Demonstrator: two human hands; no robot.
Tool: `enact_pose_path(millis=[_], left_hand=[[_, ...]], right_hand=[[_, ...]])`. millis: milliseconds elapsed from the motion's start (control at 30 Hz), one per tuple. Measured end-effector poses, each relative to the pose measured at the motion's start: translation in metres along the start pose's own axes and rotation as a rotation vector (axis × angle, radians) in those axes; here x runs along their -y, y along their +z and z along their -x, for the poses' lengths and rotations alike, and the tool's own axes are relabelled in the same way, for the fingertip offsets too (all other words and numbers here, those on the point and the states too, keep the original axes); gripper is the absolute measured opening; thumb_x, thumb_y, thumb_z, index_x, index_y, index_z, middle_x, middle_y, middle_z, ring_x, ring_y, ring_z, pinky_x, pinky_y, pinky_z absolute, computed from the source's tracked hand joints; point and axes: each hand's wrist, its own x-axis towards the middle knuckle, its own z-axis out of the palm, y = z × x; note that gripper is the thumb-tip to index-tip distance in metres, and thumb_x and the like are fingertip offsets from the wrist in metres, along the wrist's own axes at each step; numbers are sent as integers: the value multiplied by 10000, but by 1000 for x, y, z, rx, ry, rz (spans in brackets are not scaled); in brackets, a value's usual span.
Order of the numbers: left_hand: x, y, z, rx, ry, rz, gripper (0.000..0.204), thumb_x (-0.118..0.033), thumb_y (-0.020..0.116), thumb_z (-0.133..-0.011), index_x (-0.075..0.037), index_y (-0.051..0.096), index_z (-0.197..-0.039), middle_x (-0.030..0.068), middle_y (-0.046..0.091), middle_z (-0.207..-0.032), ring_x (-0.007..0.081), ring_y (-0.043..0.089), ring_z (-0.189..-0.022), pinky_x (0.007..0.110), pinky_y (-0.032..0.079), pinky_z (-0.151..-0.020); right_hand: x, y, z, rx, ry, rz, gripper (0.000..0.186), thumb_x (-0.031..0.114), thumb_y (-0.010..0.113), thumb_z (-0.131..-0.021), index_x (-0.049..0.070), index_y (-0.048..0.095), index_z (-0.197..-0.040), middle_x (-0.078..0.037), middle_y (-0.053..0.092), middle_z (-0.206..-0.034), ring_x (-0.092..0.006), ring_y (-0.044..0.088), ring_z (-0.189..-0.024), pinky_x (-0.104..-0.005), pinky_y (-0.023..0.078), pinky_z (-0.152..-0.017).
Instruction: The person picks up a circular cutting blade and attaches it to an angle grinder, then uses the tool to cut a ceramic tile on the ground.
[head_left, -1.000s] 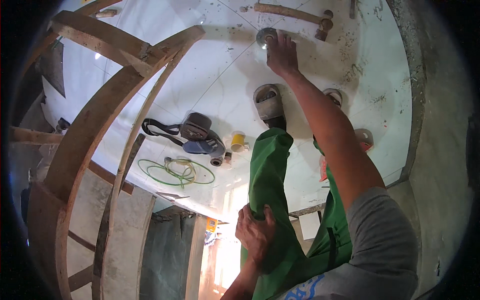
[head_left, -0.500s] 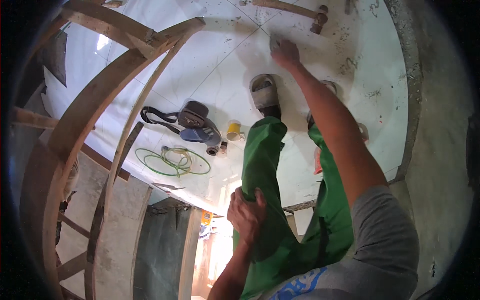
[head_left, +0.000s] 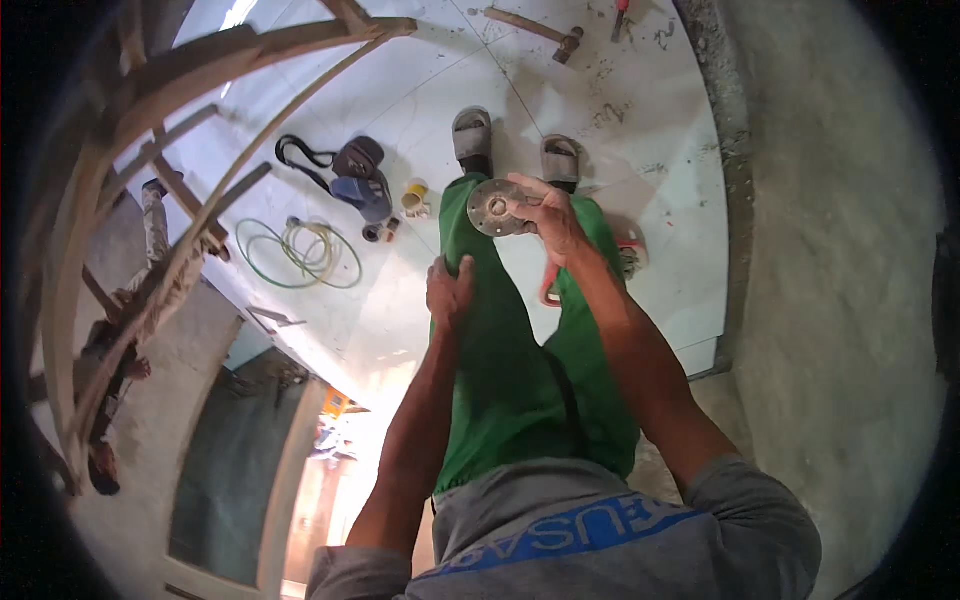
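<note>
Right hand (head_left: pixel 552 222) holds disc (head_left: pixel 483 212) — left hand (head_left: pixel 449 294) on trousers (head_left: pixel 500 390).

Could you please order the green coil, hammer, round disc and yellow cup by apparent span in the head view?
1. Green coil
2. Hammer
3. Round disc, held nearer the camera, which may enlarge it
4. Yellow cup

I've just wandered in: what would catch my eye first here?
Probably the bright green trousers, mid-picture. At the knees, the fingers of the right hand hold a round grey disc. A curved wooden frame arches down the left side.
</note>
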Motion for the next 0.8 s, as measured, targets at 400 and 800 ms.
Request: enact_pose_path(millis=[400, 800], left_hand=[[56, -59, 235, 116, -9, 956, 410, -242, 641, -1052, 41, 664, -1348, 152, 761, -1160, 186, 724, -1022, 332, 570, -915], [247, 31, 372, 71, -138, 1597, 343, -165, 586, -1062, 36, 654, -1332, 73, 756, -1078, 126, 717, -891, 273, 574, -789]], right_hand=[[-45, 44, 212, 310, 275, 344, 542, 93, 721, -887, -88, 619, -1387, -153, 750, -1064, -211, 730, -809, -347, 625, -675], [-176, 140, 304, 408, 219, 914, 582, 79, 746, -876, -94, 607, -1415, -158, 750, -1141, -217, 734, -917, -348, 612, -777]])
